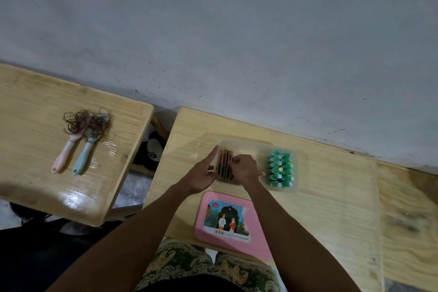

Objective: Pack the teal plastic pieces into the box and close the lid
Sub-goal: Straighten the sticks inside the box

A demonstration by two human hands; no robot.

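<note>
A clear plastic box [246, 143] lies on the wooden table in front of me. Its right part holds several teal plastic pieces [280, 168] packed in two rows. In its left part stand dark flat pieces [224, 163] on edge. My left hand [203, 173] rests against the box's left side with its fingers stretched out along the dark pieces. My right hand [244, 168] is curled over the middle of the box and pinches the top edge of the dark pieces. The pink lid [227, 220], with a picture label, lies flat on the table just nearer to me than the box.
A second wooden table [35, 106] stands to the left, with two hairbrushes [78, 149] tangled in hair on it. A gap with dark items [149, 152] on the floor separates the tables. A grey wall runs behind. More table surface [343, 197] stretches to the right of the box.
</note>
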